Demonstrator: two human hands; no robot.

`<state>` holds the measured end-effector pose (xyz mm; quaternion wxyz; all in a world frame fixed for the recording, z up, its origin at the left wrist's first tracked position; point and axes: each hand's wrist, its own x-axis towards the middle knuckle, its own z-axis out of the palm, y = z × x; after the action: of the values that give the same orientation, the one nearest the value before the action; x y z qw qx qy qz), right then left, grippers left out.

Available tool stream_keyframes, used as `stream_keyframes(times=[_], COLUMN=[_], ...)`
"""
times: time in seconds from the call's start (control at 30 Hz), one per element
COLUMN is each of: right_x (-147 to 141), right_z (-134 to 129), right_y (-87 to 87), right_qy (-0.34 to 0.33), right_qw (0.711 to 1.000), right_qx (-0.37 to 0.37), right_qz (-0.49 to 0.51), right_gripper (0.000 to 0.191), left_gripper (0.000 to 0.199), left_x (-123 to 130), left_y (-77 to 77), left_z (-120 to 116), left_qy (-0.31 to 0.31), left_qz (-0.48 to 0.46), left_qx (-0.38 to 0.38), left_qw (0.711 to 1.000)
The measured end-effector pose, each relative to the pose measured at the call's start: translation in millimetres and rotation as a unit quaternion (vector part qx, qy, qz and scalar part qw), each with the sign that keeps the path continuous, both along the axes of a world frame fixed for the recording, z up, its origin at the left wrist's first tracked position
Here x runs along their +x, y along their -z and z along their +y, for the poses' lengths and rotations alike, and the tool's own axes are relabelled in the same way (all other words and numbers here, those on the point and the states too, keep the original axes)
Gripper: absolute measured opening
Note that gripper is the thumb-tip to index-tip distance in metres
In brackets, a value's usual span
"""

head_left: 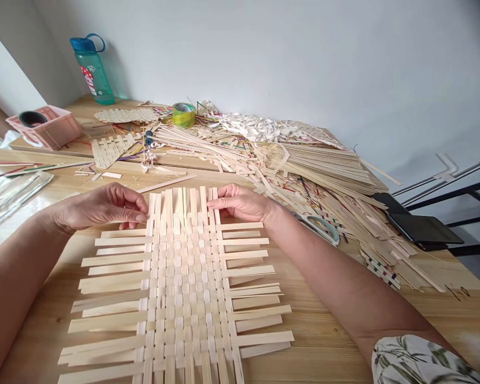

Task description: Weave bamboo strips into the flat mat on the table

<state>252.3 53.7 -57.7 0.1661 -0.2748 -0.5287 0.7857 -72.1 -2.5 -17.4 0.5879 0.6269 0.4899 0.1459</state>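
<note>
A flat mat of pale bamboo strips lies woven on the wooden table in front of me, with loose strip ends sticking out on both sides. My left hand pinches the upper left corner of the weave between thumb and fingers. At the top edge, my right hand holds the upright strips near the weave's right side. Between the hands, the upper strip ends stand unwoven. A loose strip lies just beyond the mat.
Heaps of bamboo strips and white shavings cover the far table. Scissors with a green handle lie right of my right hand. Farther back stand a green tape roll, a water bottle and a pink crate.
</note>
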Motion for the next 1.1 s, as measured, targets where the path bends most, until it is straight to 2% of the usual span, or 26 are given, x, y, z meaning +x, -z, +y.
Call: stream_keyframes(times=[0.23,0.53,0.8,0.97,1.1], right_x=[-0.7,-1.8,-2.1,-4.9,-5.9], right_z=[-2.7,-5.1,-0.3,-0.6,-3.7], right_y=[0.3,3.4,3.4,3.9,1.4], right_qy=[-0.007,-0.021,-0.032,-0.035,-0.03], right_qw=[0.998,0.994,0.996,0.996,0.998], right_qx=[-0.056,-0.07,-0.008,0.023,0.031], right_qz=[0.04,0.081,0.079,0.077,0.048], right_gripper=[0.02,0.016,0.016,0.017,0.026], left_gripper=[0.022,0.025,0.03,0.03,0.028], left_x=[-4.0,-2.1,-3.6,2.5,6.0], left_y=[2.0,1.9,8.9,5.9,4.2], left_z=[1.2,1.4,3.2,0.0,-0.8], left_qy=[0.014,0.007,-0.026,-0.03,-0.019], left_qz=[-0.002,-0.004,-0.001,-0.069,-0.045], left_qx=[-0.005,-0.013,-0.035,-0.072,-0.054], left_qw=[1.0,1.0,0.999,0.995,0.997])
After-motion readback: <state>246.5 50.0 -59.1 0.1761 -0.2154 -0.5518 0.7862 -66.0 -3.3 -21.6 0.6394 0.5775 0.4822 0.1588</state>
